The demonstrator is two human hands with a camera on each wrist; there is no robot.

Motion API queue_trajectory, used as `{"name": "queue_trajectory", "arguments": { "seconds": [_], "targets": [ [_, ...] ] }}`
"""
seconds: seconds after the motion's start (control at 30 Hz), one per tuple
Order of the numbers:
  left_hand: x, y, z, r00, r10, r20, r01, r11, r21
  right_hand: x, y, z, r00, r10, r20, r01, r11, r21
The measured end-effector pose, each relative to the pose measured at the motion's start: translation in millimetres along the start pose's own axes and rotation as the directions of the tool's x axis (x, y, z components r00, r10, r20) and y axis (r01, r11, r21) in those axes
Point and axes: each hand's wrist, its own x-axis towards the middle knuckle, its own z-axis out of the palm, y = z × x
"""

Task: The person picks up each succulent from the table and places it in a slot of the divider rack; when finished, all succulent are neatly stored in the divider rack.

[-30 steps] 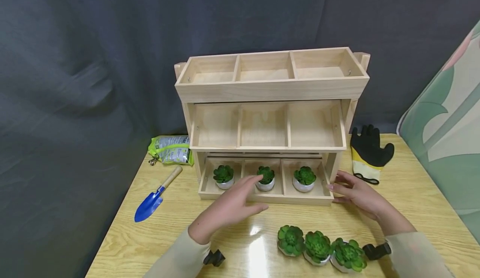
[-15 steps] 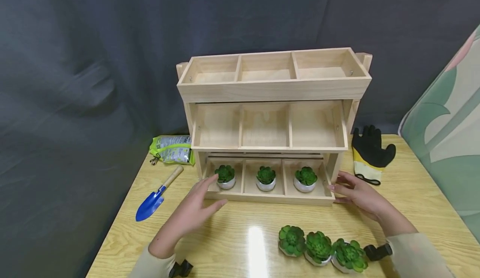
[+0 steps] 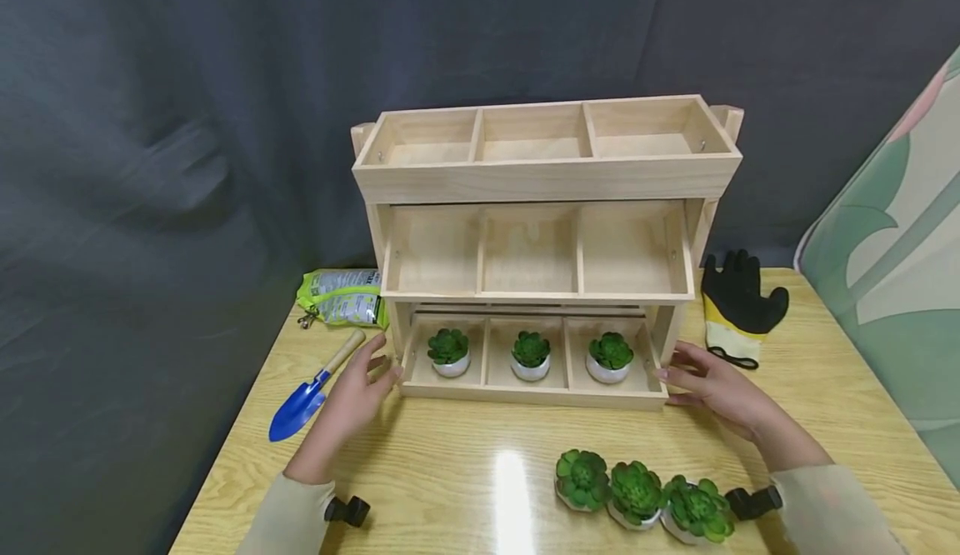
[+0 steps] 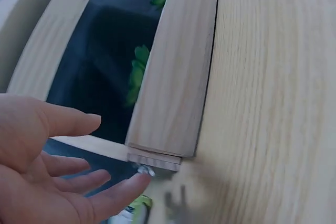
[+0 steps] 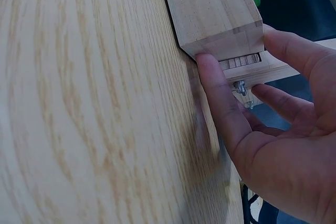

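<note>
A three-tier wooden plant stand (image 3: 547,180) stands on the table, each tier split into three compartments. Its lowest tray (image 3: 529,397) holds a white-potted succulent in every compartment: left (image 3: 449,352), middle (image 3: 530,355), right (image 3: 610,357). At that tray's left end is my left hand (image 3: 354,401), fingers spread and thumb apart; in the left wrist view its fingertips (image 4: 137,181) are beside the corner. My right hand (image 3: 720,392) holds the tray's right end. The right wrist view shows its thumb (image 5: 278,40) at the upper edge and another fingertip (image 5: 207,62) against the lower corner.
Three more potted succulents (image 3: 637,492) stand in a row at the front right. A blue trowel (image 3: 300,409) and a green bag (image 3: 345,297) lie to the left. A black and yellow work glove (image 3: 738,301) lies right of the stand. Dark curtain (image 3: 187,122) hangs behind.
My left hand has moved left from in front of the middle succulent, past the left one, to the lowest tray's left end. My right hand has stayed at the right end.
</note>
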Motion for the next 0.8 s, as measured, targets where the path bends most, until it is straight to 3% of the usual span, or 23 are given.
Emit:
{"name": "queue_trajectory", "arguments": {
  "seconds": [0.17, 0.27, 0.47, 0.8],
  "targets": [
    [15.9, -10.4, -0.7, 0.997, -0.038, 0.067, 0.050, 0.983, -0.176, 0.4, 0.4, 0.4, 1.000, -0.003, 0.001, 0.003, 1.000, 0.007],
    [21.6, -13.6, 0.2, 0.993, -0.056, 0.100, 0.078, 0.971, -0.225, -0.2, -0.2, 0.3, 1.000, -0.001, 0.003, 0.001, 1.000, 0.006],
    [26.5, -15.8, 1.0, 0.990, -0.085, 0.113, 0.109, 0.968, -0.227, -0.3, 0.3, 0.5, 1.000, 0.002, 0.003, -0.002, 1.000, 0.009],
    [28.9, -17.3, 2.5, 0.987, -0.076, 0.140, 0.107, 0.968, -0.227, 1.1, 3.8, 0.5, 1.000, 0.004, -0.014, -0.004, 1.000, -0.009]
  ]
}}
